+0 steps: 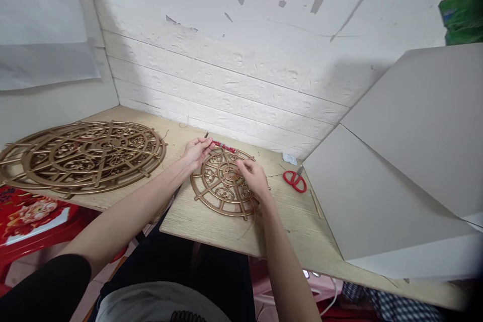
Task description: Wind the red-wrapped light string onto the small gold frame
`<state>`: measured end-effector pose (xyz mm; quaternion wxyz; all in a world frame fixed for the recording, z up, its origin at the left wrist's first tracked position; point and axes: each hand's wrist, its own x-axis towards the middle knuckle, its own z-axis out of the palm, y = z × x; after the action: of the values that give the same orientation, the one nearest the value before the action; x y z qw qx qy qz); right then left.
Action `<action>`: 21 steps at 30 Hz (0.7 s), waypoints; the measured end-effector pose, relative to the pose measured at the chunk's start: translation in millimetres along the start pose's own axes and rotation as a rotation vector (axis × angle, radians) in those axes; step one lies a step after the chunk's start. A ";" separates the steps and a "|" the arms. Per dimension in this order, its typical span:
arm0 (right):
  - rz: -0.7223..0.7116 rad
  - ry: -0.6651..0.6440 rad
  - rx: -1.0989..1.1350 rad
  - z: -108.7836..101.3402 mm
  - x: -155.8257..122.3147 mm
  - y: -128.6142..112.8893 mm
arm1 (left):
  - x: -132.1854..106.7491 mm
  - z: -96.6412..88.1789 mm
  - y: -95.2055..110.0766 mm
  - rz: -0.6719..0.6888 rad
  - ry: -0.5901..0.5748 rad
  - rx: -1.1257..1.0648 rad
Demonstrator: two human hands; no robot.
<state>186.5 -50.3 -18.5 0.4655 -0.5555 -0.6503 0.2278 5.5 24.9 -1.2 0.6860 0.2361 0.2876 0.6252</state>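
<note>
A small round gold openwork disc (222, 186) lies flat on the wooden tabletop (294, 221) in front of me. My left hand (196, 151) is closed at the disc's far left rim, pinching the end of a thin red stick (224, 147) that runs along the rim. On the disc's right side rests my right hand (253, 175), its fingers curled in a pinch over the fretwork. What it holds is too small to make out; a thin wire seems to trail from it.
A stack of larger gold openwork discs (81, 153) lies at the left. Red-handled scissors (295, 180) lie right of the small disc. Large white boards (396, 181) lean at the right. A white brick-pattern wall (234, 75) is behind. A red stool (30, 221) stands lower left.
</note>
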 end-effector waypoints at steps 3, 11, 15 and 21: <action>-0.091 -0.006 -0.146 11.2 0.6 -0.3 | -2.6 2.1 0.7 0.000 -0.002 0.003; -0.028 0.016 -0.183 17.4 3.3 1.0 | -5.5 5.1 1.6 0.015 -0.025 0.030; 0.101 -0.082 0.073 0.2 0.9 -1.6 | -6.0 4.5 3.9 0.028 -0.026 0.044; 0.239 -0.136 0.379 -13.2 -5.0 -9.2 | -1.2 -0.1 9.3 0.048 -0.049 -0.012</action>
<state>192.9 -60.5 -6.7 0.4863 -0.5146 -0.5554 0.4361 -1.4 24.6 5.2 0.6790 0.2542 0.2610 0.6373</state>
